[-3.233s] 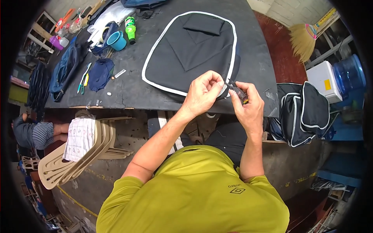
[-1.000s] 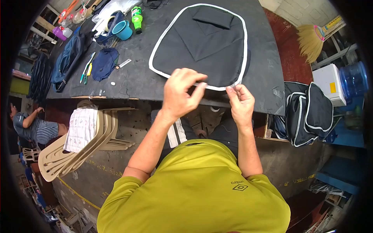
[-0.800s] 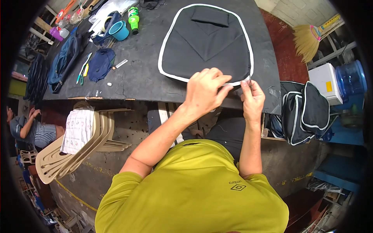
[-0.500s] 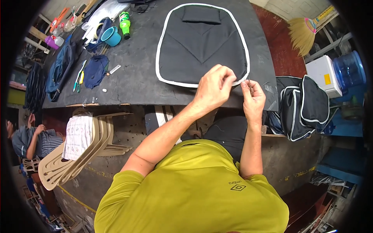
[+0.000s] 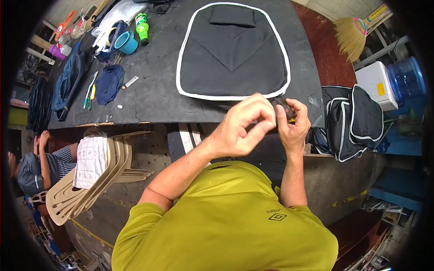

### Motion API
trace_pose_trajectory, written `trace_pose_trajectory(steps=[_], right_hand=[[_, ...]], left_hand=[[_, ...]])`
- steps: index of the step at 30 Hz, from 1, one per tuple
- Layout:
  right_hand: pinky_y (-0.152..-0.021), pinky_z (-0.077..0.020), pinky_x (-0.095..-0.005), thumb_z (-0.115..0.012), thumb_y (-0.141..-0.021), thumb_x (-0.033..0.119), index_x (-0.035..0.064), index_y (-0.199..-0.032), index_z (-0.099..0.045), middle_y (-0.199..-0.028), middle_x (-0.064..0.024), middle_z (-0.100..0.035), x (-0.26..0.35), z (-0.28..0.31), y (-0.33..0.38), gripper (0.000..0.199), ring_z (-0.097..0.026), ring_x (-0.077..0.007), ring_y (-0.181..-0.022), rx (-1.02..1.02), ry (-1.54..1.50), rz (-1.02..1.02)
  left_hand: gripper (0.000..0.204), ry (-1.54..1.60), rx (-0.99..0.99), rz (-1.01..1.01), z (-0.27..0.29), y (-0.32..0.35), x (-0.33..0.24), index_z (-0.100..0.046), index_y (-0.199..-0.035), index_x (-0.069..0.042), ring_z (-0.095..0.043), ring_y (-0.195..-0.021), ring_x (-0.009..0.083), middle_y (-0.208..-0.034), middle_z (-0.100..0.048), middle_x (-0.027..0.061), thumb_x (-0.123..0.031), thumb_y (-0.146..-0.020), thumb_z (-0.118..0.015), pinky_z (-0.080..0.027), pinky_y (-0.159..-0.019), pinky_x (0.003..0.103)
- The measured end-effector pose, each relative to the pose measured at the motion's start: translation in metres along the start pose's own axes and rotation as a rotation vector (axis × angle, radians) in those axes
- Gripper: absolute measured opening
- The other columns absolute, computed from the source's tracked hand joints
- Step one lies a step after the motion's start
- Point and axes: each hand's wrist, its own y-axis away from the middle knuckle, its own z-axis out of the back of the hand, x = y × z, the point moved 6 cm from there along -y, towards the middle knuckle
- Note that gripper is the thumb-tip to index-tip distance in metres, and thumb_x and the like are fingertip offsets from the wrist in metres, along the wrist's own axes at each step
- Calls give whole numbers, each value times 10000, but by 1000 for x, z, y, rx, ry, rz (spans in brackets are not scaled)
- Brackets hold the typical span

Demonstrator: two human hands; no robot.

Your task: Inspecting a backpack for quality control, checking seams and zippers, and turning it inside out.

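A black fabric panel (image 5: 233, 49) edged in white piping lies flat on the black worktable (image 5: 153, 97). Just in front of its near right corner, both my hands are raised together. My right hand (image 5: 294, 128) grips a small dark object (image 5: 286, 108) with a bit of yellow on it. My left hand (image 5: 244, 126) is curled, its fingertips pinched against the same object. What the object is cannot be made out. My yellow-green shirt fills the lower part of the view.
At the table's far left are a teal cup (image 5: 126, 43), a green bottle (image 5: 142, 27), navy fabric pieces (image 5: 108, 83) and hand tools (image 5: 89, 90). Stacked beige chairs (image 5: 90, 185) and a seated person (image 5: 40, 162) are at the left. A black bag (image 5: 350, 122), white box (image 5: 377, 83), water jug (image 5: 407, 77) and broom (image 5: 350, 36) are at the right.
Both hands have drawn back from the panel's white-piped near edge toward my body and now meet on the small dark object. The panel lies still.
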Motion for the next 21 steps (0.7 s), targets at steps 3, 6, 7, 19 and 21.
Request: trace_pose_trajectory(steps=[3, 6, 7, 19, 21], right_hand=[[-647, -494, -280, -873, -954, 80, 37, -1178, -699, -878, -24, -698, -14, 2, 10, 287, -598, -100, -693, 60, -164, -178], [-636, -468, -247, -845, -970, 60, 24, -1194, -687, -845, -3, -669, -14, 5, 7, 276, -556, -65, -684, 31, -179, -153], [-636, -468, -247, -845, -970, 60, 24, -1194, -687, -845, -3, -669, -12, 5, 7, 276, -556, -65, -684, 31, -180, -152], [-664, -473, -232, -876, -939, 44, 18, -1218, -701, -911, 12, -673, -2, 11, 8, 331, -563, -59, -738, 30, -96, -165], [-674, -521, -258, -894, -917, 42, 22, -1205, -722, -932, -28, -718, 7, 8, 5, 337, -623, -85, -745, 51, -37, -59]], left_hand=[[48, -70, -33, 31, 3, 1, -4, -660, -992, -21, -632, -882, 227, -976, -653, 97, -3, -975, -701, -523, -809, 365], [108, -335, -171, 116, 11, 1, 14, -707, -998, -16, -676, -852, 240, -952, -682, 112, -34, -923, -783, -559, -760, 376], [116, -435, -198, 109, 11, -3, 19, -721, -983, -40, -679, -855, 262, -952, -693, 94, -77, -905, -799, -540, -758, 401], [71, -565, -221, 259, -12, -1, 58, -735, -873, -86, -681, -798, 270, -867, -678, 33, -99, -865, -805, -490, -737, 423], [66, -464, -275, 297, -11, 3, 62, -734, -893, -81, -680, -749, 272, -860, -683, 36, -85, -865, -794, -488, -711, 417]])
